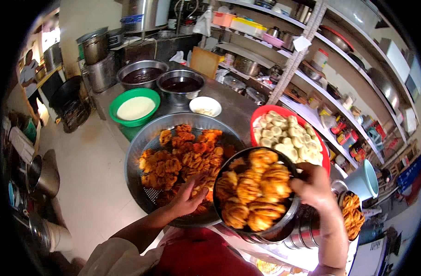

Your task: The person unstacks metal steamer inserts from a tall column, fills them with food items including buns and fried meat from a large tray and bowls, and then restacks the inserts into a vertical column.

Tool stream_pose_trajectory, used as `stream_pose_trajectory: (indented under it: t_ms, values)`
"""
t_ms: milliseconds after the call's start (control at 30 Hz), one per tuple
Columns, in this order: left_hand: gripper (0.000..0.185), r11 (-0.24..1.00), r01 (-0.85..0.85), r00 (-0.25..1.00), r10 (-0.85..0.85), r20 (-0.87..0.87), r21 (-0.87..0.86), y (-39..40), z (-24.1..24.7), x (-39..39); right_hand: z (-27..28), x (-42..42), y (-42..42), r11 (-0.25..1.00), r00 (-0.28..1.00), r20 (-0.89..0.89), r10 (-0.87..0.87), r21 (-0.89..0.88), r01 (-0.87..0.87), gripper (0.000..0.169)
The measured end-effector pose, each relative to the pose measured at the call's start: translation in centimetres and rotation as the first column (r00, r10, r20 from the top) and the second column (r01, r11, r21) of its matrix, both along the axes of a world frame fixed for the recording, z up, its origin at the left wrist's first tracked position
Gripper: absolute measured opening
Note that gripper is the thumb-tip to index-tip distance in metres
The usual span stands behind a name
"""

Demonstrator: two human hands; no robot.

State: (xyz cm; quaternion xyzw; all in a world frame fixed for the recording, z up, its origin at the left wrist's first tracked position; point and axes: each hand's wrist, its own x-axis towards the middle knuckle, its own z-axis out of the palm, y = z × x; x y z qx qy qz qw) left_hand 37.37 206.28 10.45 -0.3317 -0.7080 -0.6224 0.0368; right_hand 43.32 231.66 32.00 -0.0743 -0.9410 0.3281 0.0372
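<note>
My right hand (313,188) grips the right rim of a round dark metal pan (293,215), which holds several golden-brown, ridged fried pastries (246,188). The pan is tilted towards me, partly over the right edge of a wide metal basin (129,162). Inside that basin lie many darker orange-brown fried pieces (193,148) on a perforated bottom. My left hand (189,200) is over the basin's near side, thumb and fingers apart. Whether its fingertips touch the pieces I cannot tell. Behind the pan sits a red basin (257,112) of pale dough rounds (283,134).
Farther along the steel table (227,100) stand a green basin (114,117) of pale batter, a white bowl (215,108) and two steel bowls (181,98) (152,63) of dark liquid. Stacked steel containers (302,234) and a light-blue bucket (360,181) are at right, below loaded shelves (302,112).
</note>
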Motion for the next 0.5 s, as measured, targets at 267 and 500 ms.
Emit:
stream_pose_trajectory:
  t_ms: [267, 500]
  values:
    - [0.073, 0.955, 0.072, 0.879, -0.198, 0.434, 0.289, -3.4, 1.7, 1.4, -5.5, -7.7, -15.1, 0.691, 0.918, 0.191, 0.348, 0.610, -0.389, 0.039]
    - [0.076, 0.972, -0.020, 0.842, -0.109, 0.528, 0.233, -6.0, -1.0, 1.2, -10.2, -9.6, -21.5, 0.596, 0.849, 0.255, 0.462, 0.620, -0.510, 0.023]
